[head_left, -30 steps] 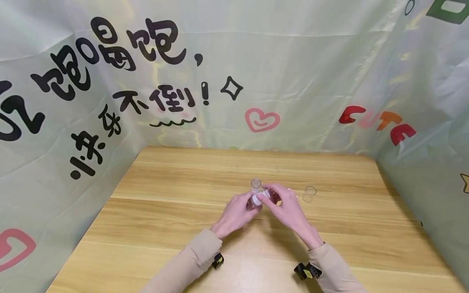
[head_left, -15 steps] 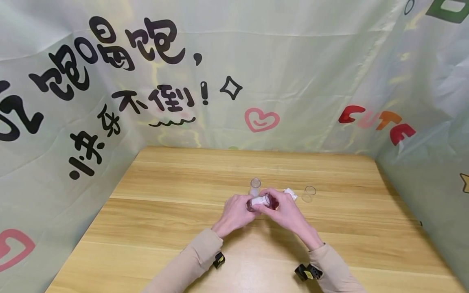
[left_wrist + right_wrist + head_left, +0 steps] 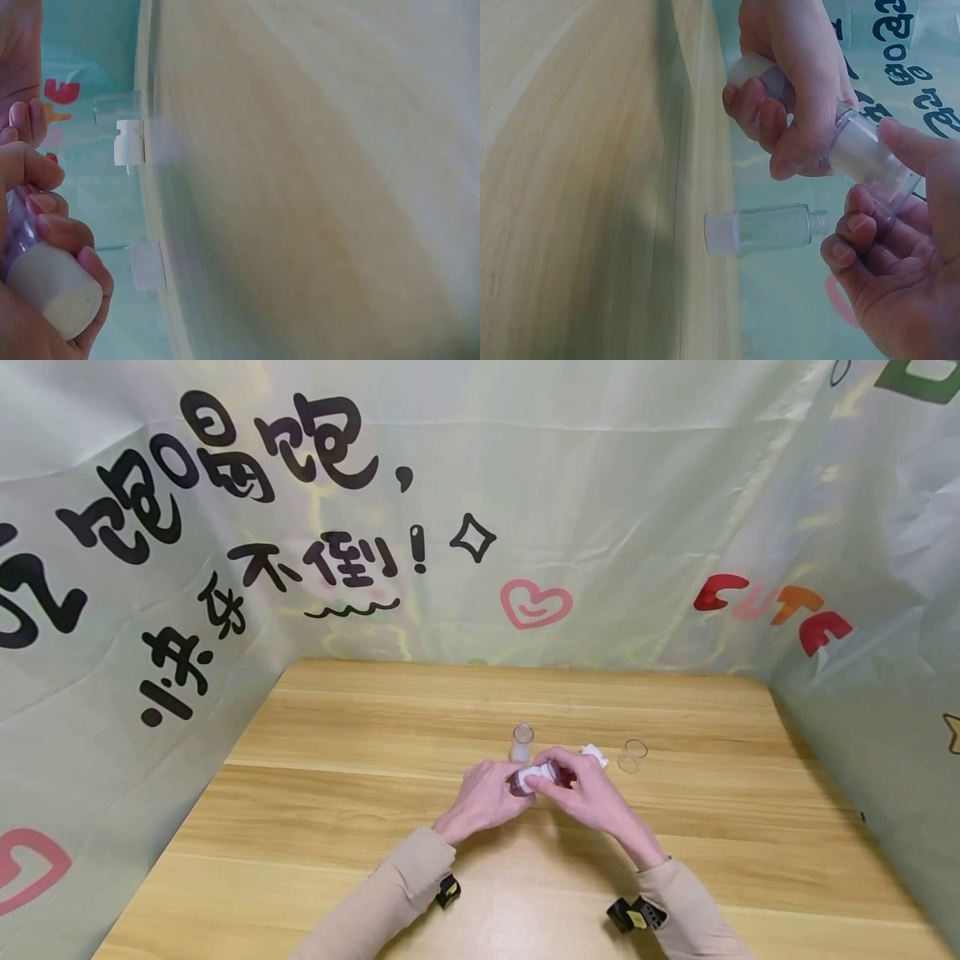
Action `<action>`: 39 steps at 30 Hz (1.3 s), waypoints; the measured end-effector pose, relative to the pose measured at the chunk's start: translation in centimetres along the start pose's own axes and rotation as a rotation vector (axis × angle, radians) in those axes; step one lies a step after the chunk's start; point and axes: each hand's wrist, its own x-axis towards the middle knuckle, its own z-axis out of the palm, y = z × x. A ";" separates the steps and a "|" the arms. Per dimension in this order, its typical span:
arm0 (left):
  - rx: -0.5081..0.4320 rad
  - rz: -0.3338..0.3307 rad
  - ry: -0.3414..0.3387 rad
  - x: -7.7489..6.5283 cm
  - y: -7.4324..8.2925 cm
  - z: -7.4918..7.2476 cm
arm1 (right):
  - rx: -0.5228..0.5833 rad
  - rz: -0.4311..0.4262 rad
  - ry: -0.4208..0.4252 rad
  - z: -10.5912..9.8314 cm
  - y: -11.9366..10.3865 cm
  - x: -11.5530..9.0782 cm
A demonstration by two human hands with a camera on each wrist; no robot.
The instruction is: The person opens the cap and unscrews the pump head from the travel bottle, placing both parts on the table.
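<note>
In the head view my left hand (image 3: 487, 795) grips a small clear bottle (image 3: 517, 785), held tilted above the table. Its thick white base (image 3: 60, 292) pokes out below the curled fingers in the left wrist view. From the other end, my right hand (image 3: 585, 789) pinches a clear cap (image 3: 889, 176) between thumb and fingers. White plastic (image 3: 851, 150) shows through that cap, right where it meets the left hand's grip. Fingers hide most of the bottle's body.
Just behind the hands a second clear bottle (image 3: 522, 745) with a white base and bare threaded neck stands upright. To the right are a white pump head (image 3: 595, 756) and another clear cap (image 3: 632, 758) on the wooden table (image 3: 337, 827). Printed cloth (image 3: 615, 527) walls three sides.
Both hands stay close together around the bottle and cap, with small shifts of the fingers and the bottle's tilt. The white pump head on the table, mostly covered earlier, now shows beside the right hand.
</note>
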 end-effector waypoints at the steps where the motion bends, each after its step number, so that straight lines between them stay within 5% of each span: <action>1: -0.007 -0.001 -0.006 0.0 0.0 0.0 | 0.002 0.005 -0.004 0.0 0.0 0.0; 18: 0.018 -0.028 -0.075 0.3 0.2 -0.3 | -0.124 -0.181 0.072 0.2 0.1 -0.5; 31: 0.016 -0.043 -0.086 0.2 -0.1 -0.5 | -0.015 0.006 0.032 -0.1 0.3 -0.8; 39: 0.002 -0.048 -0.074 0.1 -0.1 -0.4 | 0.058 0.000 0.062 -0.8 0.9 -1.0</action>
